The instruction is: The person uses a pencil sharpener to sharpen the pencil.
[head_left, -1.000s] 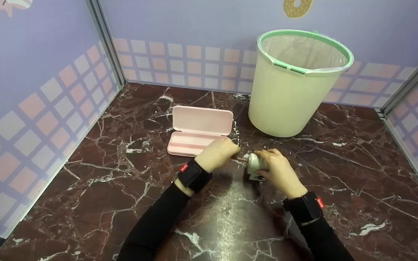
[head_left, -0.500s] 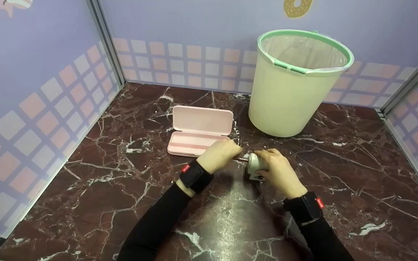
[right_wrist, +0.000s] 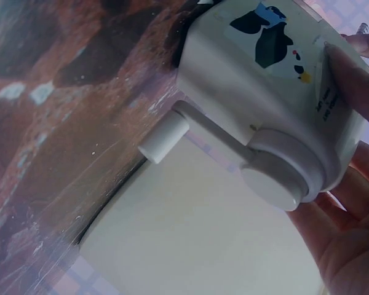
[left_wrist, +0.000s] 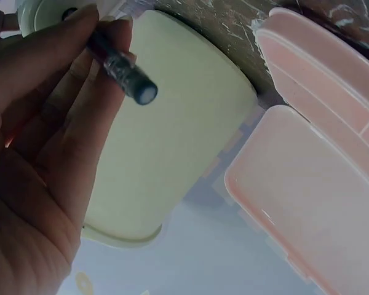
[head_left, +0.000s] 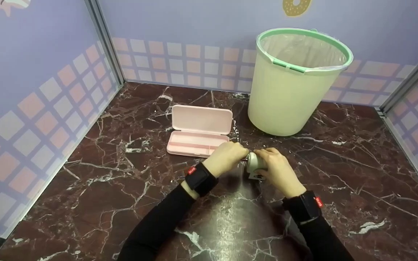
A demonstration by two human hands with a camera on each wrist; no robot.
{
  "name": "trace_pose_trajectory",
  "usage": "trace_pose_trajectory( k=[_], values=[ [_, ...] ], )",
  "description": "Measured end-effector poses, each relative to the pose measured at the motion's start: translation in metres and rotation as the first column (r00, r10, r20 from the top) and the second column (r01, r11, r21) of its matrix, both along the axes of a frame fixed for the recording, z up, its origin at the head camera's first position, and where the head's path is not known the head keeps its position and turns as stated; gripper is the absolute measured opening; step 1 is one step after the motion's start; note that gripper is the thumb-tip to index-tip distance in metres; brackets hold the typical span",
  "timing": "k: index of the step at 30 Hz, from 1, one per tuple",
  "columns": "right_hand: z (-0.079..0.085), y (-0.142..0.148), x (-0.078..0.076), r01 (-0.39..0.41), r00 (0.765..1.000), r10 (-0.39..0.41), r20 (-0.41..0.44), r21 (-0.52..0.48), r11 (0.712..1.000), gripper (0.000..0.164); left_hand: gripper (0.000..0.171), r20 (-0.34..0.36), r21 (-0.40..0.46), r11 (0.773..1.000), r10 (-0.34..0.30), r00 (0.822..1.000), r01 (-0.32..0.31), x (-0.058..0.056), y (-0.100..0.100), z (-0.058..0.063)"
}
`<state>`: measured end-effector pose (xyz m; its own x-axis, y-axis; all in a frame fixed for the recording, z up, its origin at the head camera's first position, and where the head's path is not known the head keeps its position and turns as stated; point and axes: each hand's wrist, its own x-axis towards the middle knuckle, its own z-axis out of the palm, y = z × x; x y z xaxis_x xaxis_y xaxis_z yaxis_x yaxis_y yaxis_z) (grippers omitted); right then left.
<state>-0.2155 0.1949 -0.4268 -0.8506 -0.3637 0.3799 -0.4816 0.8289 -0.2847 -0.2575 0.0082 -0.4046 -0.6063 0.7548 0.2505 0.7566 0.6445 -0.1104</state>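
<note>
In the head view my left hand [head_left: 227, 158] is close against a pale crank pencil sharpener [head_left: 252, 165] on the dark tabletop. Its thumb and fingers pinch a pencil [left_wrist: 120, 69], whose ferrule and eraser end point toward the left wrist camera. The pencil's far end goes into the round hole in the sharpener's face; its tip is hidden. Around the sharpener's body curl the fingers of my right hand [head_left: 279, 170], steadying it on the table. Penguin pictures decorate its side in the right wrist view, where the crank handle [right_wrist: 218, 138] sticks out untouched.
Just behind my left hand lies an open pink pencil case [head_left: 201, 121], lid back, its visible compartments bare. A tall pale-green bin [head_left: 283, 98] with a clear liner stands behind the sharpener. Patterned walls [head_left: 194, 21] enclose the table at the back and sides.
My left hand has moved right with the pencil, up to the sharpener, so less of the pencil shows between them. The right hand and sharpener stay in place.
</note>
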Motion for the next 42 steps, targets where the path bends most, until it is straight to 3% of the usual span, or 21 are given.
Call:
trace_pose_trajectory(
  k=[3, 8, 15, 25, 32, 36, 39, 42],
  values=[
    [0.001, 0.0, 0.0, -0.002, 1.0, 0.002, 0.001, 0.003, 1.0, 0.059, 0.009, 0.011, 0.019, 1.0, 0.021, 1.0, -0.022, 0.001, 0.002, -0.001],
    [0.002, -0.001, 0.0, -0.001, 1.0, 0.001, -0.013, 0.002, 1.0, 0.059, 0.012, 0.091, 0.073, 0.996, 0.041, 0.995, -0.047, 0.001, 0.005, -0.001],
    [0.001, -0.001, 0.0, -0.023, 0.998, 0.023, -0.059, 0.007, 1.0, 0.06, 0.014, 0.094, 0.086, 0.995, 0.047, 0.994, -0.055, 0.002, 0.004, 0.0],
    [0.0, -0.002, -0.001, -0.018, 0.999, 0.018, -0.037, 0.006, 1.0, 0.061, 0.013, 0.099, 0.092, 0.994, 0.045, 0.994, -0.055, 0.0, 0.001, -0.001],
    [0.001, 0.001, -0.001, -0.032, 0.999, 0.032, -0.008, -0.002, 0.999, 0.061, 0.016, 0.166, 0.107, 0.992, 0.045, 0.985, -0.063, 0.0, -0.002, 0.0],
    [0.003, 0.008, -0.001, -0.038, 0.999, 0.039, 0.037, -0.02, 0.999, 0.076, 0.043, 0.211, 0.055, 0.995, 0.069, 0.975, -0.082, 0.004, -0.002, 0.004],
    [0.006, 0.017, 0.0, -0.024, 0.994, 0.026, 0.105, -0.02, 1.0, 0.094, 0.072, 0.2, 0.016, 0.996, 0.087, 0.976, -0.092, 0.007, 0.001, 0.007],
    [0.01, 0.027, 0.0, -0.007, 0.983, 0.009, 0.185, -0.012, 1.0, 0.104, 0.083, 0.17, 0.013, 0.996, 0.081, 0.982, -0.084, 0.01, 0.006, 0.007]
  ],
)
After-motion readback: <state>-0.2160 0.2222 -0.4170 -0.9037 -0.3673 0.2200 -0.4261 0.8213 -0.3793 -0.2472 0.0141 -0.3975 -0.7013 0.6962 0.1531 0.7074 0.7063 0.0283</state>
